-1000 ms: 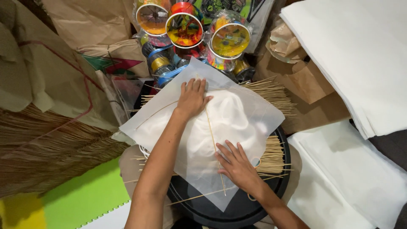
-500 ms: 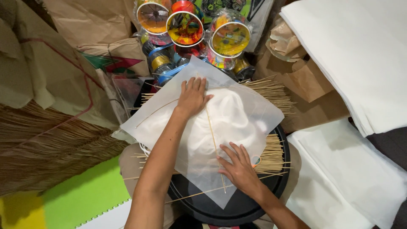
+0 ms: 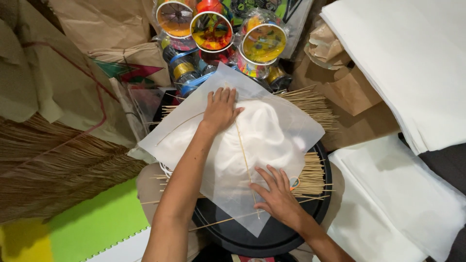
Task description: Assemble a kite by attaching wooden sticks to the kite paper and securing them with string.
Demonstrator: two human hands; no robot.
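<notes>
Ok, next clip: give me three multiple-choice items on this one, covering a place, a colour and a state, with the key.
1. Where does the left hand rest?
A. On the upper part of the translucent white sheet
B. On the green mat
C. On the brown paper bag

2. What colour is the round tray under the sheet?
A. White
B. Black
C. Red

3. How are the right hand fingers?
A. Curled in a fist
B. Pinching a stick in the air
C. Spread flat on the sheet

Key: 1 A, the palm lies on the sheet beside the thin stick that runs down its middle; 2 B, the rim showing below the sheet is black; 3 C, the fingers press open near the sheet's lower corner.
</notes>
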